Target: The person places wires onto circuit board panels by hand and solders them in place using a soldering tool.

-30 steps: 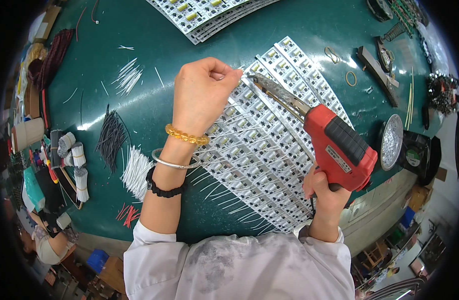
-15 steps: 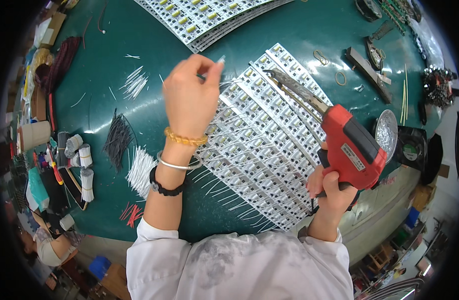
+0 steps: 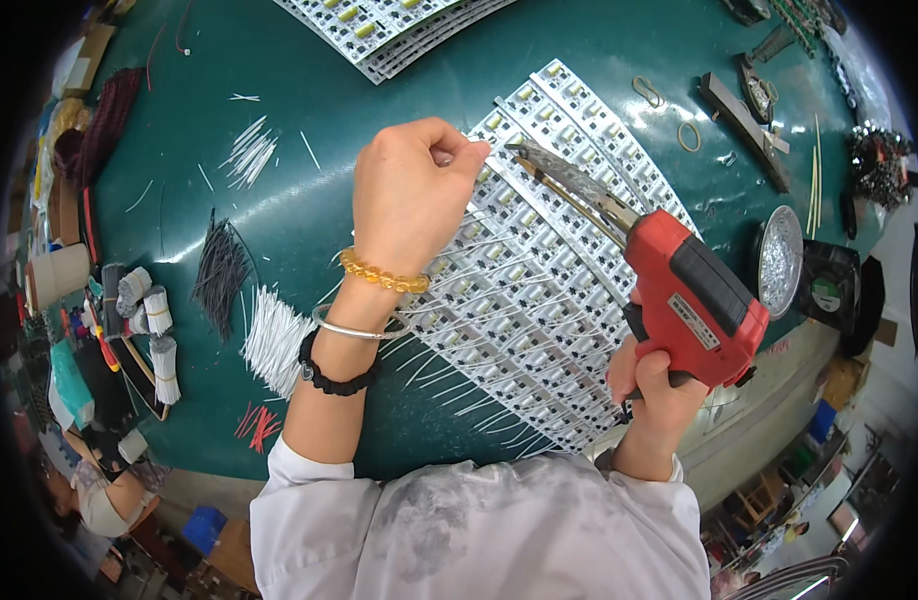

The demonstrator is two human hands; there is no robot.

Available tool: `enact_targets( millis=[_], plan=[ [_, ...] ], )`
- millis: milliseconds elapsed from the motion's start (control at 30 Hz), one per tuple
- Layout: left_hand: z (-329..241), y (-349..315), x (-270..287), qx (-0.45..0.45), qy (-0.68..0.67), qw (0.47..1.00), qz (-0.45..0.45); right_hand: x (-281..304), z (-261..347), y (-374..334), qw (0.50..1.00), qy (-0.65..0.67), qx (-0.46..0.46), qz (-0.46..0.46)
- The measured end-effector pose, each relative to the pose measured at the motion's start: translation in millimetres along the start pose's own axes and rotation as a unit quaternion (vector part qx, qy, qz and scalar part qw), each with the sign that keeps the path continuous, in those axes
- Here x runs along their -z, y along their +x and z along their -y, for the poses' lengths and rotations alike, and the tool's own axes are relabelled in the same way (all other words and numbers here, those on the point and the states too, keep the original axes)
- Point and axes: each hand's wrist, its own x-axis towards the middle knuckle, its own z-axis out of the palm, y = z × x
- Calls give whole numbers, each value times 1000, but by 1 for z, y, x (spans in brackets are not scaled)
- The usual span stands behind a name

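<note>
My right hand (image 3: 659,395) grips the handle of a red and black soldering gun (image 3: 697,300). Its long, darkened nose reaches up and left over a sheet of white circuit-board strips (image 3: 539,270), with a thin tube alongside. Close to the nose's tip, at the sheet's upper left edge, my left hand (image 3: 414,190) has thumb and forefinger pinched together; what lies between them is too small to make out. Thin white wires (image 3: 449,385) stick out from the sheet's left side. Yellow and black parts dot the strips.
More board sheets (image 3: 399,35) are stacked at the far side. To the left lie piles of white wires (image 3: 274,345), black wires (image 3: 219,275) and red wires (image 3: 257,425). Rightward are a metal bowl (image 3: 780,262), a dark bar (image 3: 744,130) and a small fan (image 3: 829,285).
My left hand has moved right and slightly nearer, bringing its pinched fingertips to the sheet's edge. The soldering gun's nose has shifted slightly left, closer to those fingers.
</note>
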Motion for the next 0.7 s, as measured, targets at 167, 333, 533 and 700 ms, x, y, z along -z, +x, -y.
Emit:
enact_targets(
  millis=[167, 333, 533, 700],
  plan=[
    [-2, -1, 1, -1, 19, 1000, -2, 2, -8, -2, 1000, 13, -17, -2],
    [-1, -1, 0, 11, 16, 1000, -5, 1, -7, -1, 999, 18, -29, 6],
    [-3, -3, -1, -25, 56, 998, -24, 9, -17, 0, 998, -31, 13, 53],
    [0, -1, -1, -16, 57, 998, -22, 13, -11, -6, 996, 54, -68, 28]
  ],
)
